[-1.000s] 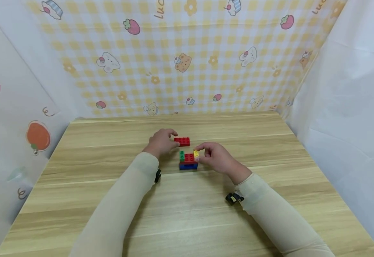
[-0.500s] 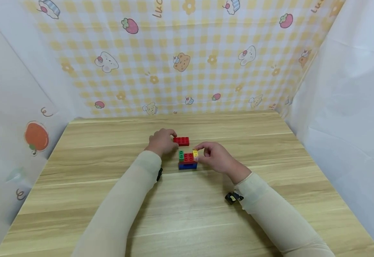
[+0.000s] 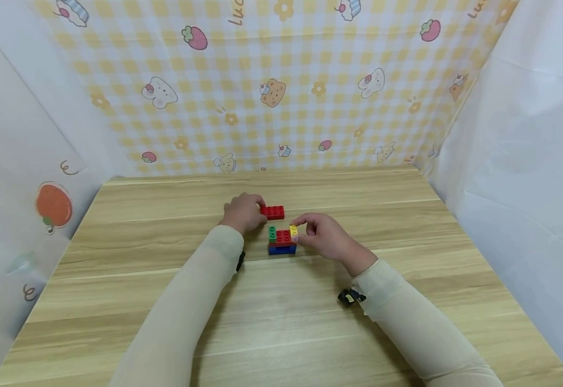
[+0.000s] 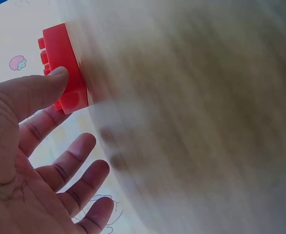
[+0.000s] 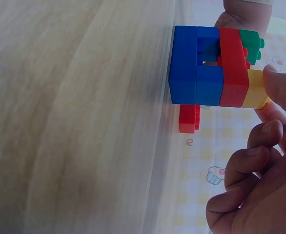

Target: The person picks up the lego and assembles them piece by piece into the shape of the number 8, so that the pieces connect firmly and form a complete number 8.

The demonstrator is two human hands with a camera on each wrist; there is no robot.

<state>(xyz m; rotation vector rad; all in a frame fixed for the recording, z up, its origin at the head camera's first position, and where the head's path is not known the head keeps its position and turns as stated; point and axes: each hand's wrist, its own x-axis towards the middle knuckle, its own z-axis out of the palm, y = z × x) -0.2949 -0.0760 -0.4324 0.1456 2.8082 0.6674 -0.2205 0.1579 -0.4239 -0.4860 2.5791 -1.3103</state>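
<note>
With thumb and index finger my left hand (image 3: 244,210) pinches the left end of a red brick (image 3: 274,212) lying flat on the table. In the left wrist view the thumb presses the side of that brick, and the other fingers are spread apart. In front of it stands a small stack with blue bricks (image 5: 184,66) at the bottom, a red brick (image 5: 233,68) across them, and a green brick (image 3: 272,234) on top at the left. My right hand (image 3: 327,236) pinches a yellow brick (image 3: 294,231) seated at the stack's right end. Its remaining fingers are curled in.
The wooden table (image 3: 272,317) spreads around the bricks. A checked cloth (image 3: 281,64) with cartoon prints hangs behind it, and white cloths (image 3: 528,161) close off the sides. Black wrist devices (image 3: 351,296) are worn on both arms.
My left wrist has shifted slightly to the right, while its fingers stay at the red brick. My right hand keeps hold of the yellow brick, and the stack has not moved.
</note>
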